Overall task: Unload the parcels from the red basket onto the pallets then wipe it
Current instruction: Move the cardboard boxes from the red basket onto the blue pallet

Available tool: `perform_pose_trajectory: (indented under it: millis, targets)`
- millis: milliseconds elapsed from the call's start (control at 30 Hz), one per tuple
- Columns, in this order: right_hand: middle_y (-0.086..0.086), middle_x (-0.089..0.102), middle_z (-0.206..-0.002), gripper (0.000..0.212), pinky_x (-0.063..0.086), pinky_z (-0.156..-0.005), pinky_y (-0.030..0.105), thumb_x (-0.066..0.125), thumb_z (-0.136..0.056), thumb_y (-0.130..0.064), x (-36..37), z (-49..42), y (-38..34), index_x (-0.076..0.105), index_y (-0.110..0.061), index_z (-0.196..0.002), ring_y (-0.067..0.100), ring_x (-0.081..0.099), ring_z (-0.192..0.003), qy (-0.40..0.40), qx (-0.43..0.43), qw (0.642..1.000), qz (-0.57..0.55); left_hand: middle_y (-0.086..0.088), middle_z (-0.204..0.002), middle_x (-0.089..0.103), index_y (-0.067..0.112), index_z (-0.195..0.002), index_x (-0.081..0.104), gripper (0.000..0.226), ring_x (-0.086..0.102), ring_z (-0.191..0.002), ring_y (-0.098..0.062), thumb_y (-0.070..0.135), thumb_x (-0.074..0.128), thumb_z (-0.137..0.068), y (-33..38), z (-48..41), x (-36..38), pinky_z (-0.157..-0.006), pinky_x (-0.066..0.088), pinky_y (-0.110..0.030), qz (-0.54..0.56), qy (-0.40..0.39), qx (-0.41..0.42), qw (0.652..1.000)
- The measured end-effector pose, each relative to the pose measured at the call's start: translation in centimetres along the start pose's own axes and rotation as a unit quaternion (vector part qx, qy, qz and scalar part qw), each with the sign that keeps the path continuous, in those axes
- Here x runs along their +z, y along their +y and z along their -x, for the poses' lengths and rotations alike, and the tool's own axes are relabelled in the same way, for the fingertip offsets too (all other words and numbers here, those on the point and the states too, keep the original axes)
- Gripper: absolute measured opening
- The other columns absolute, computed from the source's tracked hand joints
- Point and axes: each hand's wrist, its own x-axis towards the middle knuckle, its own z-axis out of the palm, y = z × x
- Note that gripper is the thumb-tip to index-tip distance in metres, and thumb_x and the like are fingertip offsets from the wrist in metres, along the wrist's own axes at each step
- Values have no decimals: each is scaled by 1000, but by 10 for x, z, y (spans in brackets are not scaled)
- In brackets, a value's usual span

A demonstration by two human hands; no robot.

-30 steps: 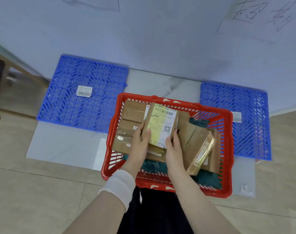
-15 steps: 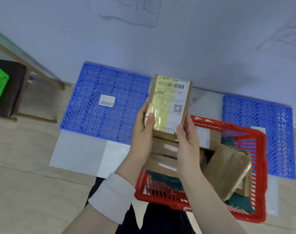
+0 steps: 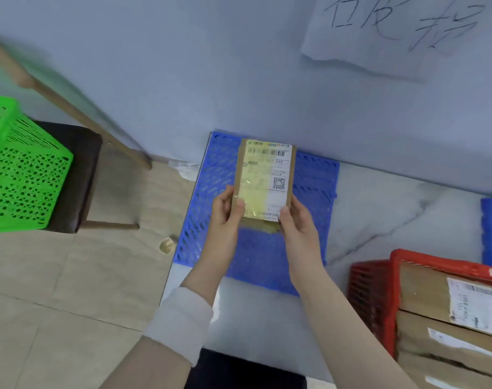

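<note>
Fingers [image 3: 284, 217] of both hands were clamped on the near end of one brown parcel [image 3: 265, 181]; left hand [image 3: 228, 211] took its left edge, right hand [image 3: 298, 223] its right. We logged it label-up over the blue pallet [image 3: 211, 192], toward the far edge; contact unclear. The red basket [image 3: 379, 299], with more parcels [image 3: 424, 296], sat near-right on the marble slab [image 3: 379, 197].

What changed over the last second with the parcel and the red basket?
The labelled parcel came up out of the red basket and was carried left; it is now held over the blue pallet, not yet set down. The left hand and right hand kept their grip on its lower edges. The other parcels stayed in the basket.
</note>
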Motion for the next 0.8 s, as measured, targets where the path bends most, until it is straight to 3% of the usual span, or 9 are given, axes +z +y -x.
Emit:
perform_pose_trajectory:
  millis: [67, 133, 200, 300, 400, 533, 667, 800]
  targets:
    - [-20, 61, -115, 23, 46, -88, 17, 52, -92, -25, 24, -30, 17, 53, -44, -106, -4, 57, -107, -26, 19, 999, 13, 16, -112, 58, 24, -114, 49, 19, 55, -98, 12, 24, 46, -95, -16, -33, -20, -77, 44, -2, -22, 17, -7, 1000]
    - [-27, 60, -106, 23, 48, -83, 12, 50, -93, -24, 47, -63, 38, 53, -45, -99, -6, 58, -103, -35, 33, 999, 24, 15, -109, 59, 22, -116, 49, 21, 55, -97, 8, 26, 44, -95, -34, -68, -38, -75, 43, -1, -48, 34, -9, 998]
    - [-23, 58, -108, 20, 48, -89, 19, 49, -94, -22, 66, -95, 58, 50, -37, -108, 1, 56, -108, -34, 42, 998, 30, 14, -107, 59, 20, -116, 49, 22, 56, -95, 8, 25, 43, -96, -51, -104, -50, -73, 42, 0, -71, 43, -1, 997]
    - [-12, 54, -116, 32, 45, -98, 33, 48, -94, -20, 86, -135, 79, 44, -23, -125, 5, 55, -108, -21, 48, 998, 46, 16, -103, 57, 15, -120, 47, 24, 55, -82, 21, 20, 41, -97, -68, -150, -61, -69, 41, 2, -97, 37, 4, 995]
    - [-13, 54, -112, 35, 47, -94, 28, 50, -93, -18, 101, -170, 88, 44, -20, -127, -8, 53, -94, -14, 40, 997, 64, 16, -103, 57, 13, -122, 45, 26, 55, -85, 19, 21, 39, -98, -72, -186, -69, -72, 42, 0, -111, 37, 9, 993]
    - [-13, 53, -114, 38, 46, -92, 25, 52, -92, -20, 112, -199, 96, 43, -20, -129, -1, 53, -99, -19, 48, 996, 73, 7, -112, 56, 8, -129, 42, 35, 54, -100, 1, 23, 37, -98, -79, -217, -75, -78, 43, -3, -126, 22, 7, 992]
    - [-16, 52, -114, 39, 44, -87, 16, 52, -92, -22, 114, -217, 97, 41, -20, -130, -11, 51, -93, -21, 39, 997, 67, 15, -109, 54, 8, -132, 38, 38, 50, -94, 15, 25, 38, -98, -79, -239, -71, -75, 40, 2, -136, 20, 21, 990]
    - [-10, 53, -125, 42, 45, -97, 29, 49, -93, -23, 117, -228, 93, 38, -20, -134, 2, 51, -105, -31, 51, 993, 98, 15, -110, 52, 8, -133, 33, 38, 51, -94, 16, 25, 36, -99, -79, -242, -68, -73, 40, 2, -163, 26, 17, 986]
